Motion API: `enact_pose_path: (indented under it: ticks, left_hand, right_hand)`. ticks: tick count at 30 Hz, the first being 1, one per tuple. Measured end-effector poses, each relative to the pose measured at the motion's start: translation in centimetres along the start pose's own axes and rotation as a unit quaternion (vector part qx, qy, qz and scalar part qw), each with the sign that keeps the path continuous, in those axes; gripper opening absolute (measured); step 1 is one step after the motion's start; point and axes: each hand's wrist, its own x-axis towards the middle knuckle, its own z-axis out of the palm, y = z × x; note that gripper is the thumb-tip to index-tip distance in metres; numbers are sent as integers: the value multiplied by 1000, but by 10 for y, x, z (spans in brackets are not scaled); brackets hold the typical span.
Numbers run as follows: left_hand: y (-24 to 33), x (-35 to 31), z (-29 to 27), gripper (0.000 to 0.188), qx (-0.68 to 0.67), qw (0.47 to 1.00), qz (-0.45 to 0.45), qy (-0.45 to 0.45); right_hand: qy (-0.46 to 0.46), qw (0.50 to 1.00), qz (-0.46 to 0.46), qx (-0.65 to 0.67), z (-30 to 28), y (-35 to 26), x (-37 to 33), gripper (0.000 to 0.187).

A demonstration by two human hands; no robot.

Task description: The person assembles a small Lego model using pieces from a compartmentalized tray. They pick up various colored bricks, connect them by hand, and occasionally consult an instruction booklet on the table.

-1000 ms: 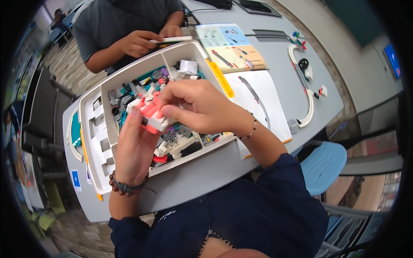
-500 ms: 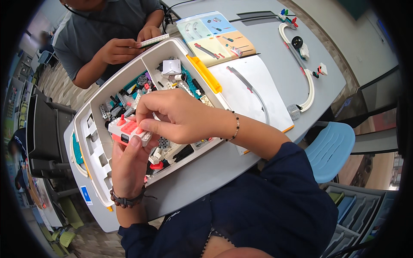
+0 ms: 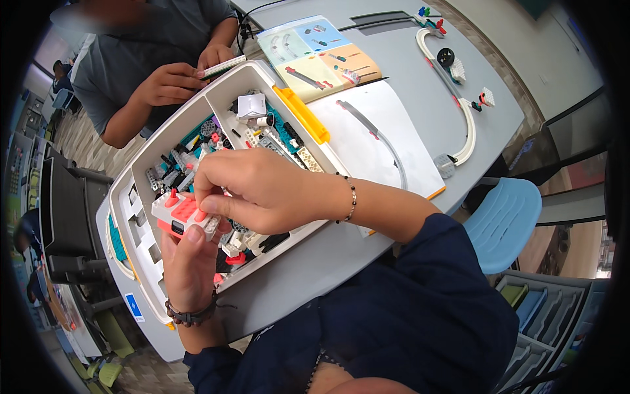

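Note:
My left hand (image 3: 187, 279) holds up a small white and coral toy-brick assembly (image 3: 184, 209) with a dark window on its front side. Two coral pegs stand on its top; the left peg (image 3: 172, 197) is in plain view. Thumb and fingers of my right hand (image 3: 259, 190) are closed on the right coral peg (image 3: 202, 214), which they partly cover. Both hands are over the near part of a white storage bin (image 3: 187, 121) full of loose building pieces, such as bricks, beams and wheels.
Across the table, a co-worker's hands (image 3: 174, 85) hold a long white plate piece (image 3: 223, 66). An open picture booklet (image 3: 374, 131) lies right of the bin, beside its yellow latch (image 3: 303, 113). Farther right is a curved white and grey track (image 3: 470, 128). A blue chair (image 3: 502, 223) stands at the table's edge.
Both my hands have shifted slightly left and down in the picture with the brick assembly. My right fingers stay on the same peg. The whole scene has moved a little with the head.

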Motion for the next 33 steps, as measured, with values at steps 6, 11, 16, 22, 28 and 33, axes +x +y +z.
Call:
enact_pose_path:
  ticks: [6,11,16,22,28,33]
  left_hand:
    - [0,0,-2,50,1,1000,-6,8]
    - [2,-3,1,48,-15,1000,-8,24]
    - [4,1,2,47,-48,998,-34,-13]
    - [12,0,2,48,-34,998,-46,-13]
    - [12,0,0,49,-58,997,-46,-29]
    - [14,-1,1,49,-66,996,-56,-30]
  right_hand:
    - [-9,1000,10,8,0,1,0,11]
    - [-16,982,116,146,-9,-4,6,13]
    - [9,892,185,413,-24,2,8,41]
    - [18,894,201,400,-18,4,9,44]
    - [23,916,190,352,-14,7,8,26]
    - [-21,988,119,98,-6,-7,8,10]
